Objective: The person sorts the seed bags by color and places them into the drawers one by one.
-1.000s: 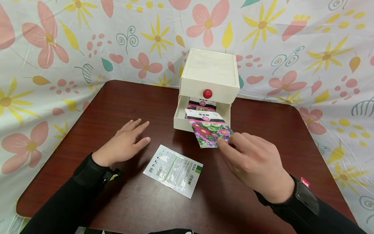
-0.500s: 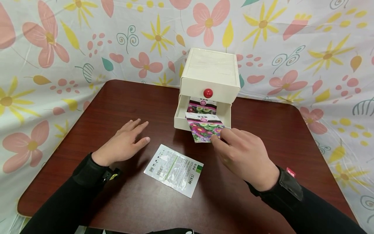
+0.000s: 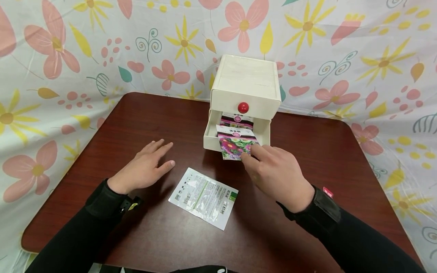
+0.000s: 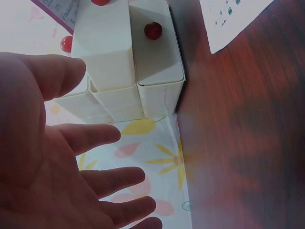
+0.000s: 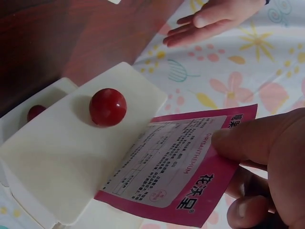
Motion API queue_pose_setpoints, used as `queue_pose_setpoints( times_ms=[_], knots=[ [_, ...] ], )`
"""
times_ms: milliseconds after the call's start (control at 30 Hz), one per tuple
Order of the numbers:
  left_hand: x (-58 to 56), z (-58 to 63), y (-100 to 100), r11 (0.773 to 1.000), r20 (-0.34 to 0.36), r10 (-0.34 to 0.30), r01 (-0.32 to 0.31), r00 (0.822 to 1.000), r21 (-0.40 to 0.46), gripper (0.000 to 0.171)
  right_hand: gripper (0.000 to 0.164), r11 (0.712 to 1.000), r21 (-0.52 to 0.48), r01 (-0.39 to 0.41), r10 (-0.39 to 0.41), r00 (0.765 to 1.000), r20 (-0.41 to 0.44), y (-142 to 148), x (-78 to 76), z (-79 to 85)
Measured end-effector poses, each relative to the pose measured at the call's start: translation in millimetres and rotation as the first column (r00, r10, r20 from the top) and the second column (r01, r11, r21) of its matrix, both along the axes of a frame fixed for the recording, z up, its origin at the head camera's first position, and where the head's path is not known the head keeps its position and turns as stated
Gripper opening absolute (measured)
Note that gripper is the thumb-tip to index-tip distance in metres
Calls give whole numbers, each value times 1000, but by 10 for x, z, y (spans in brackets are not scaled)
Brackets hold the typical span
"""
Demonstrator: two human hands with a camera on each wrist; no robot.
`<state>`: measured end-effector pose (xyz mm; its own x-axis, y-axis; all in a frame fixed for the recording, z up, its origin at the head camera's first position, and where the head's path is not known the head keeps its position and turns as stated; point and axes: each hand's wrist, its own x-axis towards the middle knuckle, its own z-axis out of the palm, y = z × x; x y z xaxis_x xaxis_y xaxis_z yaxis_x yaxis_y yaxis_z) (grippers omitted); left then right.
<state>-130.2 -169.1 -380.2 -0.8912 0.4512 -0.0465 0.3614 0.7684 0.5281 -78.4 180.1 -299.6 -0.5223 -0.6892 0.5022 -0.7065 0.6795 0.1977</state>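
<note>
My right hand [image 3: 278,176] pinches the lower right corner of a flower seed packet [image 3: 233,147] between thumb and fingers. The packet's far edge reaches over the front of a pulled-out drawer [image 3: 211,142]. In the right wrist view its pink back [image 5: 167,162] shows printed text, and the drawer's red knob [image 5: 108,107] is beside it. A second flower packet [image 3: 237,120] lies inside the drawer, partly covered. My left hand [image 3: 143,167] is held with fingers spread at the left, holding nothing. Near it a silver-white packet [image 3: 205,199] lies on the table, printed side up.
The white drawer cabinet [image 3: 246,77] stands at the back of the dark brown table [image 3: 164,121], against a flower-patterned cloth [image 3: 119,49]. A red knob [image 3: 243,107] sits on its upper drawer. Another knobbed drawer front [image 4: 162,57] is pushed in below the pulled-out one.
My right hand has moved left and forward, bringing the flower packet closer over the drawer. The left hand and the silver-white packet have stayed put.
</note>
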Motion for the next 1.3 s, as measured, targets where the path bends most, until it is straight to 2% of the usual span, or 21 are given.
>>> queue_pose_setpoints(
  times_ms=[167,367,533,900,1300],
  knots=[
    [-19,-3,0,1000,3,1,-1,1000,-6,66,13,1000,-2,12,-13,1000,-16,-34,-74,-51],
    [-10,3,4,1000,5,3,-3,1000,-3,65,4,999,-3,37,-37,999,-7,-44,-179,-111],
    [6,-3,6,1000,11,2,-2,1000,-5,65,8,997,-31,65,-65,998,-12,-19,-275,-175],
    [15,5,15,1000,8,3,-3,1000,-7,66,8,996,20,86,-87,995,56,8,-476,-269],
    [25,17,41,1000,3,-5,5,1000,-2,65,8,994,33,108,-110,992,57,18,-560,-332]
  ],
)
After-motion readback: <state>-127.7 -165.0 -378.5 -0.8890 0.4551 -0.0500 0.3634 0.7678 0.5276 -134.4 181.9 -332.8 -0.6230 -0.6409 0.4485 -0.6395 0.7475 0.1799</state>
